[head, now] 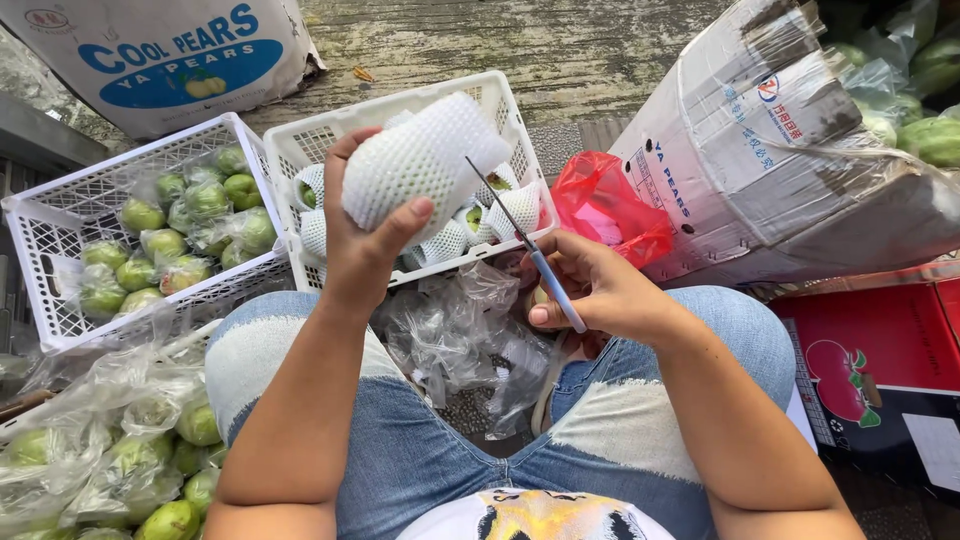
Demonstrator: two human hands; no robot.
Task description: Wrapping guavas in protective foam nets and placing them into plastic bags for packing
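Note:
My left hand point(362, 240) holds up a fruit wrapped in a white foam net sleeve point(420, 158), above the nearer white crate point(505, 112). My right hand point(600, 295) grips a pair of scissors point(530, 250) with blue handles, blades pointing up toward the wrapped fruit without touching it. Inside that crate lie several more net-wrapped green fruits point(455, 240). I sit with my knees in blue jeans point(420, 460) below both hands.
A second white crate point(60, 240) at the left holds green fruits in clear bags. More bagged green fruits point(150, 470) lie at bottom left. Empty clear bags point(450, 330) sit between my knees. A red bag point(610, 205), a taped carton point(780, 150) and a red box point(880, 370) are at the right.

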